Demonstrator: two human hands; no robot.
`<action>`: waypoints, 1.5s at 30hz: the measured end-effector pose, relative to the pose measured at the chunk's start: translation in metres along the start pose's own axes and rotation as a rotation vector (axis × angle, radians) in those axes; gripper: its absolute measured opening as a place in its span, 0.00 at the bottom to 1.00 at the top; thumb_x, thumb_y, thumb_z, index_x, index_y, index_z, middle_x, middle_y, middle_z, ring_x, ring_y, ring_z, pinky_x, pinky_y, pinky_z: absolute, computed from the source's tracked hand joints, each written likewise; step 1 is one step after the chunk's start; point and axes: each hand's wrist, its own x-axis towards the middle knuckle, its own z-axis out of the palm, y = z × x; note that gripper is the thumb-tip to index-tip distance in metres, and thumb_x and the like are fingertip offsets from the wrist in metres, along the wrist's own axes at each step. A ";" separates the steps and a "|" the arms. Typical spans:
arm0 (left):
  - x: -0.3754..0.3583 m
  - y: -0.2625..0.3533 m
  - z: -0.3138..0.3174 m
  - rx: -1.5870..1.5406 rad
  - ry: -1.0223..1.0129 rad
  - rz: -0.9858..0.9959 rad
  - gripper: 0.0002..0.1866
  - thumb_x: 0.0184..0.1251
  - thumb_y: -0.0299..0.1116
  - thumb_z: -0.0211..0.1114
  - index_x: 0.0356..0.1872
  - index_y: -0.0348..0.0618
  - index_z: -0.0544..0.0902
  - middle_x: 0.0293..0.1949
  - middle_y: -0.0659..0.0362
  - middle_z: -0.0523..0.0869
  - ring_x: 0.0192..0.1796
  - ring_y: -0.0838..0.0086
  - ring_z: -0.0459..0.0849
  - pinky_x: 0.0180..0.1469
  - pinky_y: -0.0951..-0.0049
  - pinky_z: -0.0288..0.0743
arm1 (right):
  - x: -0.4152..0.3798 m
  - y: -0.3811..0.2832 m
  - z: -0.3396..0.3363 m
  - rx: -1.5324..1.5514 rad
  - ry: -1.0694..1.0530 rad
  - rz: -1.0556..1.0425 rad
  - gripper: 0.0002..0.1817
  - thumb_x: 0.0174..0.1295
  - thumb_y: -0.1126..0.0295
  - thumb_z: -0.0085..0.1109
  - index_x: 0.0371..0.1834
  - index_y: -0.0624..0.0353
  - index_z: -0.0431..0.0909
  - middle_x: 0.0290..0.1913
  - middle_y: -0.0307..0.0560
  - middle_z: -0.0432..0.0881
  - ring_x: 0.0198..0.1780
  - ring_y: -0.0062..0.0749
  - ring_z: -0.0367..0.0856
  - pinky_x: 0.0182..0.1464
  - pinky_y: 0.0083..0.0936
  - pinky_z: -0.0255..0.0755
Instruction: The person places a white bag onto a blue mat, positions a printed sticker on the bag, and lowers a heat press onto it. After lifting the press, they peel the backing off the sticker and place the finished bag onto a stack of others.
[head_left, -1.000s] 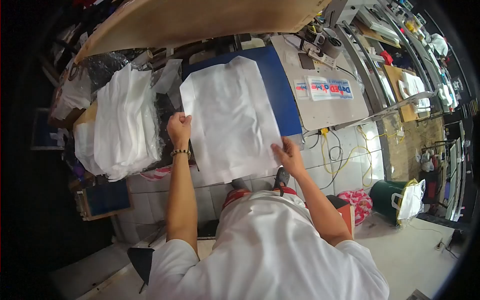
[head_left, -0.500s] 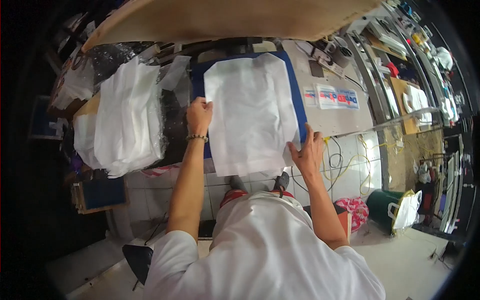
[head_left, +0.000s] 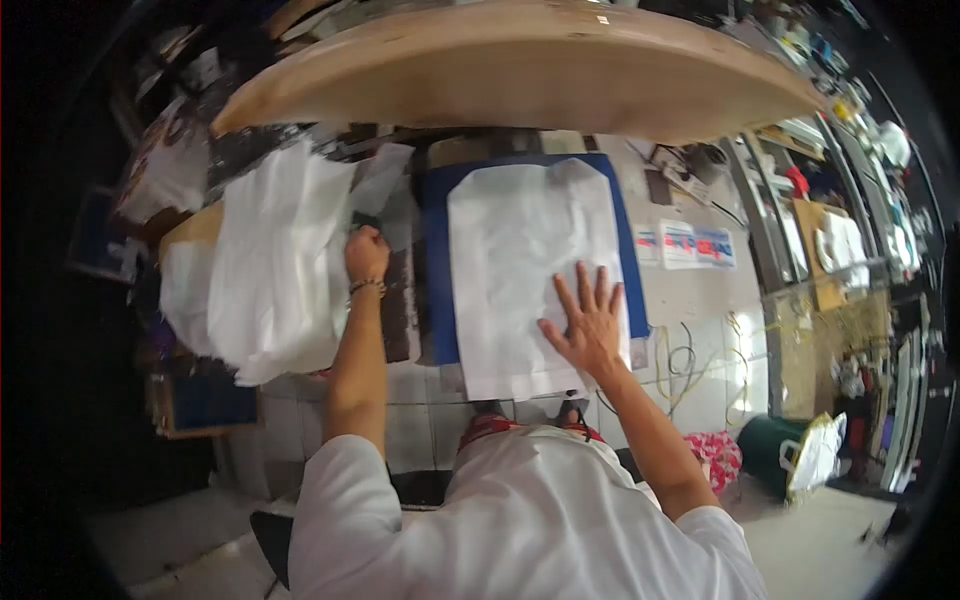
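A white sheet-like bag with cut-off top corners [head_left: 510,240] lies on a blue board [head_left: 441,300] in front of me. My right hand [head_left: 588,328] rests flat on the lower right part of this bag, fingers spread. To the left, a thick pile of white bags or sheets [head_left: 275,265] lies with its ends uneven. Close by the pile's right edge, my left hand [head_left: 368,256] is closed, wearing a beaded bracelet on the wrist. Whatever its fingers may hold is hidden from view.
A large curved tan panel [head_left: 520,85] spans the far side above the work surface. Printed labels [head_left: 697,245] lie right of the board. Metal rails stand farther right. On the floor are cables [head_left: 680,360] and a green bin [head_left: 768,452].
My left hand has left the bag's left edge and moved left to the pile. My right hand has moved from the bag's right edge onto its surface, flattening out. The view has shifted.
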 end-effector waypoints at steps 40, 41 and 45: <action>-0.167 0.245 -0.050 -0.134 -0.423 0.627 0.40 0.70 0.61 0.66 0.77 0.51 0.72 0.83 0.43 0.57 0.84 0.39 0.51 0.82 0.39 0.45 | 0.039 0.326 0.063 1.078 0.500 0.809 0.07 0.63 0.69 0.75 0.35 0.59 0.85 0.34 0.40 0.88 0.33 0.23 0.84 0.37 0.23 0.78; -0.167 0.246 -0.050 -0.133 -0.422 0.625 0.40 0.70 0.61 0.66 0.77 0.51 0.72 0.83 0.43 0.57 0.84 0.39 0.51 0.82 0.39 0.45 | 0.037 0.327 0.061 1.138 0.555 0.760 0.07 0.63 0.71 0.74 0.36 0.59 0.85 0.35 0.40 0.88 0.34 0.23 0.84 0.38 0.24 0.79; -0.158 0.244 -0.051 -0.247 -0.442 0.601 0.38 0.69 0.56 0.70 0.74 0.46 0.74 0.80 0.43 0.63 0.80 0.41 0.59 0.79 0.42 0.53 | 0.035 0.238 -0.030 0.698 0.688 0.475 0.03 0.64 0.78 0.68 0.38 0.65 0.84 0.33 0.45 0.89 0.35 0.25 0.86 0.41 0.26 0.79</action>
